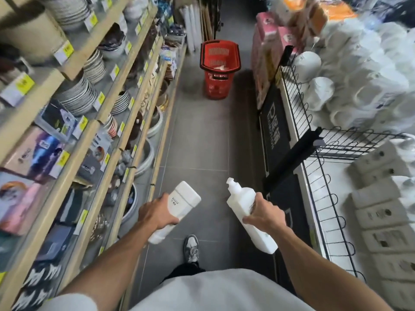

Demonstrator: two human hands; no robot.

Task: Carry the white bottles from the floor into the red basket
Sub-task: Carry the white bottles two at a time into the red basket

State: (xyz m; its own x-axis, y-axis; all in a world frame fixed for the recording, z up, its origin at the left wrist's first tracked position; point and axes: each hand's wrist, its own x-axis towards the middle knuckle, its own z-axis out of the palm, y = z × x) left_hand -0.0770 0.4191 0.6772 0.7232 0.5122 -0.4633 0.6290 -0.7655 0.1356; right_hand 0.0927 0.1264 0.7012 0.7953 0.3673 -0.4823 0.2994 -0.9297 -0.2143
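My left hand [157,213] grips a white flat-sided bottle [184,198] around its middle, its broad base pointing forward. My right hand [265,215] grips a second white bottle [241,196] with a pump top, nozzle pointing ahead and up. Both bottles hang above the grey floor tiles. The red basket [219,70] stands on the floor far ahead in the aisle, with something white showing inside it. No bottle lies on the visible floor.
Wooden shelves [94,122] with plates, bowls and boxes line the left side. A black wire rack [314,153] with white crockery and boxes lines the right. A narrow grey tiled aisle [202,142] runs to the basket. My shoe [191,248] is below.
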